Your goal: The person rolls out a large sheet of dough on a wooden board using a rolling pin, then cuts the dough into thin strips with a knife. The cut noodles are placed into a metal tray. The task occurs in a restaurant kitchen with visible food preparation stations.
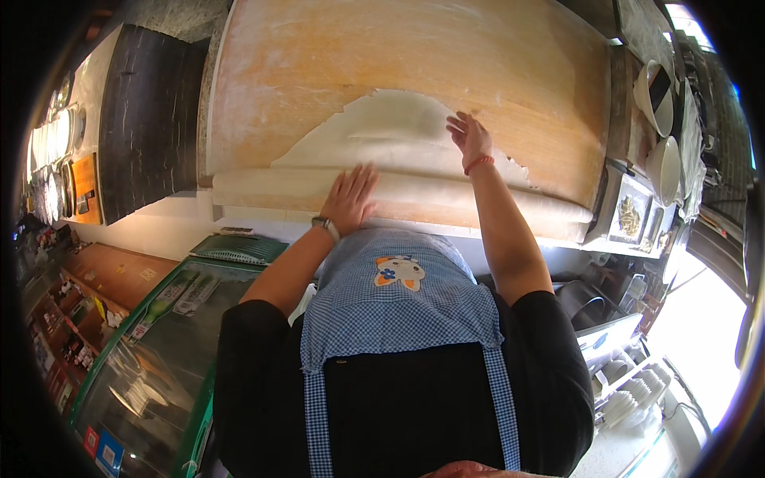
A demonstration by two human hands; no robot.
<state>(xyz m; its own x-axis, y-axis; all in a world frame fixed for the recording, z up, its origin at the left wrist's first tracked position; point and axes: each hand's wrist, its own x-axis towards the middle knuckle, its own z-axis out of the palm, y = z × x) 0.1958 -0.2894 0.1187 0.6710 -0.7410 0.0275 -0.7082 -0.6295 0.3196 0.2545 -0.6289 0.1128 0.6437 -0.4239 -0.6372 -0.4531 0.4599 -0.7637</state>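
A thin, pale dough sheet [394,122] with a ragged edge lies on a wooden board [370,48] dusted with flour. Along the board's near side, the dough forms a long roll [430,188]; whether a rolling pin is inside is hidden. My left hand [354,194], slightly blurred, is flat over the roll with its palm down and holds nothing. Farther forward, my right hand [470,140] is over the right part of the sheet, fingers a little apart and nothing in them. Contact between the right hand and the dough is unclear.
A dark cabinet panel [152,122] stands left of the board. At the right are two white bowls [662,170] and a tray of small pale pieces [630,209]. A green-framed glass-top chest cooler [161,340] is at lower left, with stacked white containers [633,394] at lower right.
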